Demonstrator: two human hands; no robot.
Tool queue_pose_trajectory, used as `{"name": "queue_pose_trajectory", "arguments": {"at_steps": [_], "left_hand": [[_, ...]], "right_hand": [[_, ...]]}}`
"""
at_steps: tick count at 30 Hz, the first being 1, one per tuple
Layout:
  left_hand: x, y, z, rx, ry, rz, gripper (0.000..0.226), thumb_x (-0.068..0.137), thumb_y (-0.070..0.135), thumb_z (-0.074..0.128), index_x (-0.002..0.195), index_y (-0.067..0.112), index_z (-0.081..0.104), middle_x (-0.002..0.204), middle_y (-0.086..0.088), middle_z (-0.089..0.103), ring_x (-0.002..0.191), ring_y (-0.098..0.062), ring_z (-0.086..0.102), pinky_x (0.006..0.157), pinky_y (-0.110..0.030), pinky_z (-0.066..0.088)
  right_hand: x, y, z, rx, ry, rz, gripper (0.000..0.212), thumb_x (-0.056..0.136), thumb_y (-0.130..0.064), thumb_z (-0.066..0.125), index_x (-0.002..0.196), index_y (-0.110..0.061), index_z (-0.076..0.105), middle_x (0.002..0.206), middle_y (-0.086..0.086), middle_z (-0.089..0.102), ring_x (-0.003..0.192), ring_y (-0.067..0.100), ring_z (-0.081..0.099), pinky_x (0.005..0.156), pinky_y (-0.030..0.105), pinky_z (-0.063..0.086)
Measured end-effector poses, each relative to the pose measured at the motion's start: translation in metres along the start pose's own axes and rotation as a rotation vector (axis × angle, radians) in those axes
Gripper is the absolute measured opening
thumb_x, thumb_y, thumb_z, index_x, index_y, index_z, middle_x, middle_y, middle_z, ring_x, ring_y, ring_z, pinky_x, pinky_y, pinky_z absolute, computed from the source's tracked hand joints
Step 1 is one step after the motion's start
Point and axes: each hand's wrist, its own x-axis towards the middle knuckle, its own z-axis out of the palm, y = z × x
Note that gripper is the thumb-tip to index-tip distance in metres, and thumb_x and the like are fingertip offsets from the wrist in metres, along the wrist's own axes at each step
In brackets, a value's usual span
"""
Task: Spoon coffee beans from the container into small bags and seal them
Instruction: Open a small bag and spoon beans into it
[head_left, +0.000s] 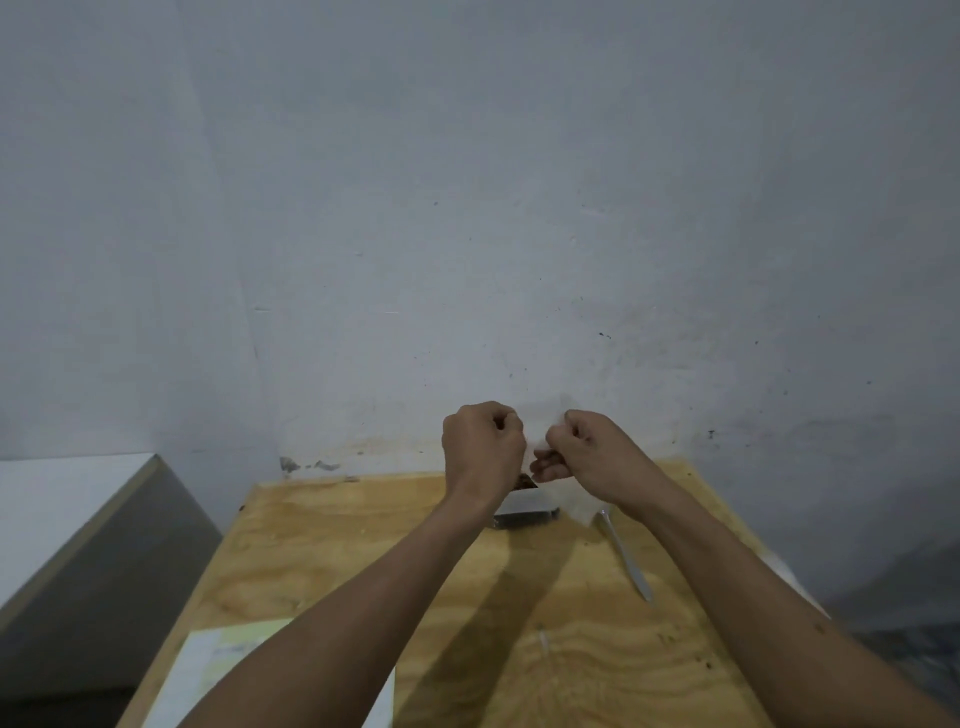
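My left hand (483, 447) and my right hand (582, 449) are raised side by side above the far end of the wooden table (322, 561), both with fingers curled. Between them they pinch the top of a small clear bag (531, 467); a dark brown corner of coffee beans shows just below the left hand. The rest of the bag is hard to see against the pale wall. A metal container (524, 514) sits on the table right under the hands, mostly hidden by my left wrist. A metal spoon (623, 553) lies on the table below my right forearm.
A pale sheet or stack of bags (228, 660) lies at the table's near left corner. A grey cabinet with a white top (78, 519) stands to the left. The grey wall rises directly behind the table.
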Motion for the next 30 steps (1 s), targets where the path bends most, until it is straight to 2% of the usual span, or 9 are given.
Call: {"name": "queue_pose_trajectory", "arguments": {"at_steps": [3,6,10,13,16,20,23,27,30], "left_hand": [[0.000,-0.003,-0.008,-0.031,-0.044,0.068,0.017,0.095,0.008,0.063,0.086,0.007,0.078,0.074,0.004,0.073,0.066,-0.006,0.065,0.059,-0.011,0.049],[-0.001,-0.012,-0.014,-0.093,-0.271,0.132,0.018,0.097,0.030,0.068,0.108,0.017,0.074,0.097,0.010,0.074,0.090,-0.004,0.069,0.081,-0.027,0.059],[0.009,-0.017,-0.029,-0.011,-0.650,0.101,0.099,0.078,0.057,0.082,0.158,0.036,0.028,0.157,0.020,0.035,0.139,0.000,0.038,0.115,-0.032,0.036],[0.015,-0.018,-0.035,0.223,-0.785,0.195,0.131,0.071,0.050,0.090,0.163,0.036,-0.002,0.168,0.021,0.001,0.150,-0.004,0.010,0.122,-0.036,0.021],[0.020,-0.024,-0.030,0.255,-0.777,0.208,0.129,0.068,0.049,0.092,0.163,0.031,0.007,0.166,0.012,0.017,0.149,-0.017,0.024,0.121,-0.044,0.034],[0.018,-0.026,-0.031,0.261,-0.692,0.247,0.111,0.058,0.058,0.082,0.153,0.025,0.033,0.139,0.008,0.041,0.122,-0.017,0.048,0.100,-0.041,0.053],[0.018,-0.030,-0.028,0.362,-0.606,0.338,0.096,0.068,0.044,0.087,0.148,0.021,0.038,0.135,0.005,0.043,0.115,-0.018,0.049,0.093,-0.041,0.053],[0.017,-0.032,-0.026,0.518,-0.491,0.448,0.094,0.072,0.049,0.086,0.148,0.021,0.038,0.135,0.001,0.046,0.110,-0.016,0.045,0.088,-0.029,0.043],[0.017,-0.033,-0.027,0.607,-0.442,0.501,0.095,0.072,0.053,0.085,0.148,0.019,0.038,0.134,-0.003,0.047,0.115,-0.021,0.046,0.094,-0.031,0.040]], "right_hand": [[-0.001,-0.002,0.000,0.058,0.001,-0.005,0.020,0.099,-0.005,0.054,0.080,-0.007,0.049,0.083,0.022,0.072,0.067,0.020,0.075,0.059,0.022,0.058],[-0.002,-0.005,-0.009,0.097,0.000,-0.018,0.024,0.099,-0.005,0.059,0.075,-0.003,0.060,0.067,0.009,0.065,0.059,0.018,0.068,0.057,0.026,0.059],[-0.005,-0.007,-0.014,0.044,-0.020,-0.016,0.027,0.095,-0.002,0.057,0.069,-0.007,0.057,0.060,0.008,0.060,0.053,0.017,0.060,0.053,0.028,0.053],[-0.007,-0.007,-0.014,-0.003,-0.088,-0.053,0.029,0.098,-0.004,0.053,0.069,-0.008,0.047,0.063,0.012,0.059,0.053,0.019,0.059,0.053,0.029,0.052],[-0.008,-0.007,-0.014,-0.039,-0.133,-0.093,0.030,0.098,-0.003,0.053,0.069,-0.009,0.047,0.058,0.005,0.059,0.053,0.019,0.059,0.053,0.027,0.051],[-0.008,-0.006,-0.018,-0.127,-0.128,-0.100,0.028,0.096,0.000,0.054,0.071,-0.008,0.044,0.061,0.011,0.059,0.051,0.019,0.062,0.052,0.025,0.053],[-0.004,-0.002,-0.019,-0.225,-0.108,-0.061,0.032,0.096,-0.003,0.058,0.069,-0.009,0.043,0.063,0.010,0.058,0.053,0.020,0.067,0.052,0.024,0.054],[0.000,0.004,-0.016,-0.376,0.113,-0.084,0.014,0.088,-0.016,0.075,0.079,-0.013,0.065,0.074,-0.004,0.069,0.060,0.007,0.067,0.056,0.014,0.050],[0.002,0.004,-0.019,-0.308,0.170,-0.164,0.007,0.081,-0.017,0.082,0.084,-0.020,0.077,0.078,-0.008,0.073,0.072,0.006,0.069,0.067,0.022,0.057]]}}
